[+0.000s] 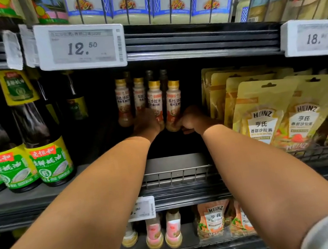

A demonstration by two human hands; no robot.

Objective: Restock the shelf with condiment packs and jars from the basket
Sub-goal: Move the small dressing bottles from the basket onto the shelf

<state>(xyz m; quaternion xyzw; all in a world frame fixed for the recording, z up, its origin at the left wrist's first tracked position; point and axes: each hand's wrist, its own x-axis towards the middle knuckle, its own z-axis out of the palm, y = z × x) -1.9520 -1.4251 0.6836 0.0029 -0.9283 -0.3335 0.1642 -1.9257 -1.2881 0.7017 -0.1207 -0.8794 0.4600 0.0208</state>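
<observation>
Several small salad-dressing bottles with gold caps stand deep on the middle shelf (176, 162). My left hand (146, 124) reaches in and grips the base of one dressing bottle (155, 98). My right hand (191, 120) is curled round the base of the rightmost dressing bottle (174, 100). Both bottles stand upright, side by side. The basket is out of view.
Tall dark sauce bottles with green labels (45, 143) fill the shelf to the left. Yellow Heinz pouches (261, 116) hang to the right behind a wire rail (323, 151). Price tags (81, 45) stick out from the shelf above. More bottles and pouches sit on the lower shelf (171, 229).
</observation>
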